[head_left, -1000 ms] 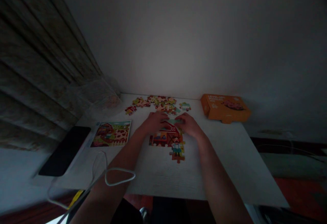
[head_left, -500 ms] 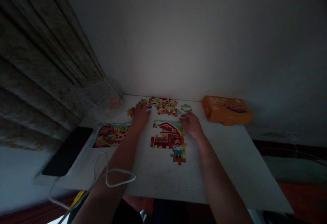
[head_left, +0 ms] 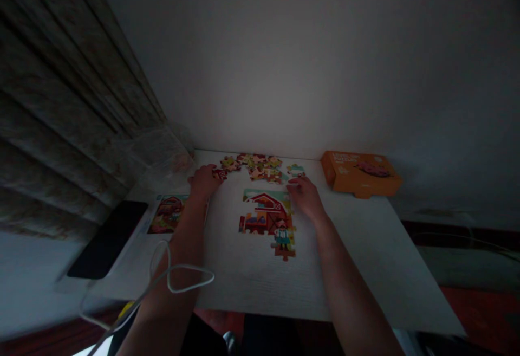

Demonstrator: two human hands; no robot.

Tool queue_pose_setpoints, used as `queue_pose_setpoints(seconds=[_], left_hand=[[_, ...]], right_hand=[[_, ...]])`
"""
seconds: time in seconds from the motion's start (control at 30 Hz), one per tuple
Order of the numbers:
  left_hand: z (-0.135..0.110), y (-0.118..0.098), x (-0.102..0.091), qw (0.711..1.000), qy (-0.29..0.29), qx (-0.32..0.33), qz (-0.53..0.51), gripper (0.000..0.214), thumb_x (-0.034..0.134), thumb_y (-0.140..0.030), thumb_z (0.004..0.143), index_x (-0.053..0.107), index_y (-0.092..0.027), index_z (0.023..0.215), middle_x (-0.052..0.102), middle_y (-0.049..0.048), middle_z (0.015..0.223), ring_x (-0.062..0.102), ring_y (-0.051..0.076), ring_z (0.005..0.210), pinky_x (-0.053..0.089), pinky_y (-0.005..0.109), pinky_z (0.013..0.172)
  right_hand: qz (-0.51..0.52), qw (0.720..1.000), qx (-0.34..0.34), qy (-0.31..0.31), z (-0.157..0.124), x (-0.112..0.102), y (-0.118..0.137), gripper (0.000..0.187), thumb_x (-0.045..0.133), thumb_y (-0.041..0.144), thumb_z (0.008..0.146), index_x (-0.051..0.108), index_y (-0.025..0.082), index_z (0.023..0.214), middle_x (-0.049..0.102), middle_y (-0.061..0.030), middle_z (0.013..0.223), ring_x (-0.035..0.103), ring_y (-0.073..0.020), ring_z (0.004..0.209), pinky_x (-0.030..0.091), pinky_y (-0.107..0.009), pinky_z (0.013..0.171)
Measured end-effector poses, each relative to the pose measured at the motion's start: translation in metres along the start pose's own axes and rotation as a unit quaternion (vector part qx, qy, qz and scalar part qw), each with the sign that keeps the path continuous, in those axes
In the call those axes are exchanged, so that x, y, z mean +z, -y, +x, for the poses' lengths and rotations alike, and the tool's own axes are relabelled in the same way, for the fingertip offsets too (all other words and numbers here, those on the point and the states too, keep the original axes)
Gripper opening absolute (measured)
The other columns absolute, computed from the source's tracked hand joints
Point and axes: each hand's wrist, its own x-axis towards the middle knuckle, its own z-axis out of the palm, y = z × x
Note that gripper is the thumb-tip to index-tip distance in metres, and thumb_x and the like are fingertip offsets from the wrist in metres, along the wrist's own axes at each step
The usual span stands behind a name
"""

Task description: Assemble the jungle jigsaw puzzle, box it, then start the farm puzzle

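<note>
My left hand (head_left: pixel 204 180) is at the left end of the loose pieces, fingers bent, with a dark red puzzle piece (head_left: pixel 220 174) between forefinger and thumb. Part of that piece is hidden by the fingers. My right hand (head_left: pixel 304 194) rests at the upper right corner of the partly joined puzzle (head_left: pixel 266 215), its fingers loosely bent and slightly apart. I see nothing held in it. The joined part shows a red barn and a figure at its lower right. Several loose puzzle pieces (head_left: pixel 260 165) lie in a heap beyond it, along the wall.
An orange puzzle box (head_left: pixel 361 177) stands at the back right. Left are a picture sheet (head_left: pixel 162 220) partly under my left forearm, a black phone-like slab (head_left: pixel 108 239) and a clear plastic bag (head_left: pixel 160 155). A white cable (head_left: pixel 179 291) loops across my left forearm.
My left hand has moved left, off the heap, uncovering loose pieces there and the dark red piece at its fingers. My right hand has stayed nearly still.
</note>
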Motion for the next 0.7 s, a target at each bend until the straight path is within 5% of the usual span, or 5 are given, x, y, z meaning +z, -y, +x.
queue_pose_setpoints(seconds=[0.2,0.4,0.57,0.7], left_hand=[[0.012,-0.001,0.004,0.972,-0.048,0.009,-0.228,0.026,0.065,-0.026,0.079,0.074,-0.018,0.101,0.076,0.0125,0.108,0.070,0.029,0.107,0.053,0.040,0.095],[0.004,-0.024,0.012,0.830,0.082,-0.008,-0.552,0.029,0.082,-0.030,0.062,0.069,-0.017,0.085,0.076,0.0037,0.085,0.072,0.018,0.081,0.060,0.035,0.085],[-0.014,-0.045,0.016,0.796,0.168,-0.006,-0.582,0.025,0.080,-0.023,0.070,0.062,-0.018,0.086,0.072,0.0010,0.086,0.072,0.014,0.083,0.061,0.037,0.095],[-0.026,-0.058,0.019,0.783,0.219,0.013,-0.582,0.027,0.079,-0.017,0.074,0.060,-0.017,0.092,0.072,0.0011,0.088,0.073,0.014,0.081,0.062,0.039,0.094]], right_hand=[[0.006,1.000,0.009,-0.024,-0.001,-0.002,0.005,0.023,0.061,0.033,0.089,0.076,0.019,0.100,0.069,-0.0118,0.112,0.064,-0.0188,0.076,0.055,-0.039,0.084],[0.032,0.999,0.014,-0.041,0.000,-0.006,0.013,0.025,0.059,0.037,0.089,0.075,0.018,0.095,0.071,-0.0105,0.104,0.061,-0.0176,0.070,0.054,-0.036,0.079],[0.116,0.991,0.053,-0.036,0.001,-0.005,0.022,0.031,0.062,0.047,0.087,0.073,0.020,0.095,0.073,-0.0077,0.095,0.061,-0.0173,0.070,0.053,-0.034,0.075],[0.278,0.955,0.095,0.028,-0.002,-0.003,0.037,0.050,0.070,0.060,0.080,0.069,0.023,0.114,0.074,-0.0046,0.094,0.063,-0.0169,0.070,0.052,-0.031,0.065]])
